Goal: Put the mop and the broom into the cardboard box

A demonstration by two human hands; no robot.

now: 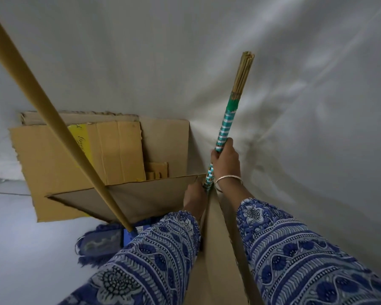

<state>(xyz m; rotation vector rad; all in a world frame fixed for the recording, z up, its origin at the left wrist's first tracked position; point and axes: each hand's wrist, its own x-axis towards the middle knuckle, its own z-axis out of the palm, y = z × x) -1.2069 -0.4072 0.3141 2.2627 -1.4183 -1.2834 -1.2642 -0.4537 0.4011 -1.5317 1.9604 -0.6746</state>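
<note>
The broom [227,126], a bundle of thin sticks with a teal-and-white wrapped grip, stands upright at the cardboard box's right corner. My right hand [226,160] is shut around its grip. My left hand [195,200] grips the broom lower down, at the box's edge. The broom's lower end is hidden. The cardboard box [145,194] is open, with one flap folded forward. The mop's long tan pole [59,126] leans from the upper left down past the flap to a blue head with fringe [101,241] beside my left sleeve.
Flattened cardboard sheets [79,155] lean against the white cloth backdrop [295,106] behind the box. A pale tiled floor [13,227] lies to the left. A cardboard wall [220,256] of the box runs between my forearms.
</note>
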